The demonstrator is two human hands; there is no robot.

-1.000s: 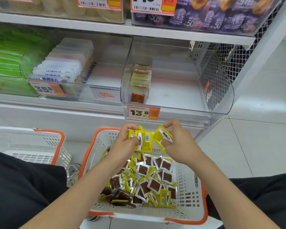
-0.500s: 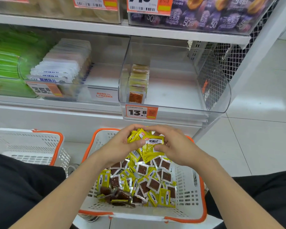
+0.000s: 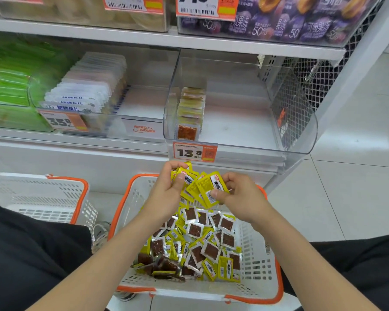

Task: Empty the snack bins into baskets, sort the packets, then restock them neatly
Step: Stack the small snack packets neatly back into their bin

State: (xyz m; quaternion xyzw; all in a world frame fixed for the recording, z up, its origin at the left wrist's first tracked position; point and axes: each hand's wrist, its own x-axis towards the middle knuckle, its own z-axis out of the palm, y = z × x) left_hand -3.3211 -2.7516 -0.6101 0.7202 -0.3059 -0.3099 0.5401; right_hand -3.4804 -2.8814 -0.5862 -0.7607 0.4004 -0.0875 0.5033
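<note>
The left hand (image 3: 166, 195) curls round one end of a fanned bunch of yellow packets (image 3: 203, 187) above the basket (image 3: 258, 265); the right hand (image 3: 243, 198) pinches the other end. Light, thin and probably slick, the packets want squeezing flat by their edges, or some may slide out.

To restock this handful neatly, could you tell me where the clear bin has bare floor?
In the clear bin, the floor is bare from the packet row at its left wall to its right wall. The left basket looks bare; the near basket is crowded with loose packets.
</note>
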